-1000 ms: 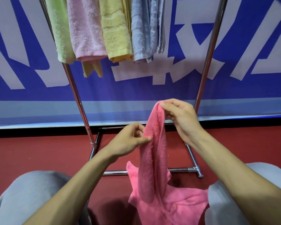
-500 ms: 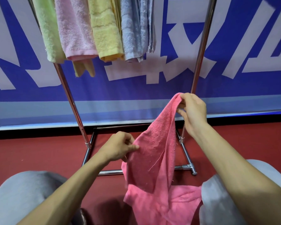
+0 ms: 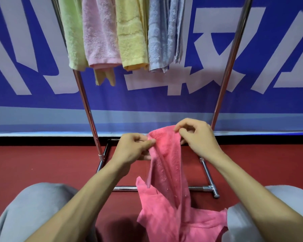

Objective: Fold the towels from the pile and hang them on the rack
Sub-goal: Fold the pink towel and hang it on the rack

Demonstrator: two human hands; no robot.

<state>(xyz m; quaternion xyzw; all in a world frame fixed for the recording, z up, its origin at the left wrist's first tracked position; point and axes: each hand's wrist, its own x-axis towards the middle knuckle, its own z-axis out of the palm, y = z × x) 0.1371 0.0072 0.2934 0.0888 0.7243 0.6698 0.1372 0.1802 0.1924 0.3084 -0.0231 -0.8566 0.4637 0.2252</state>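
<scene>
A fluffy, bright pink terry towel (image 3: 166,165) is hanging in front of a seated person, just before the base of a shiny chrome rack (image 3: 87,105). The left hand (image 3: 133,149) is pinching the towel's left edge between thumb and curled fingers. The right hand (image 3: 198,135) is pinching the top edge a little higher, thumb and forefinger closed on the cloth. Between the two grips the top edge is running short and slanted. Below them the cloth is falling in long, soft vertical folds, and its crumpled lower part is lying between the person's grey-trousered knees (image 3: 33,206), over a dull red floor (image 3: 42,163).

Four looped-pile towels are hanging side by side from the rack: pale green (image 3: 73,32), pale pink (image 3: 100,32), yellow (image 3: 131,32) and blue-grey (image 3: 157,32), their bottom hems roughly level. They are crowding towards the left upright. A wide stretch of blue banner (image 3: 252,102) with big white shapes is showing between the blue-grey towel and the slanting right upright. The rack's round base tubes are framing the floor beneath the hands.
</scene>
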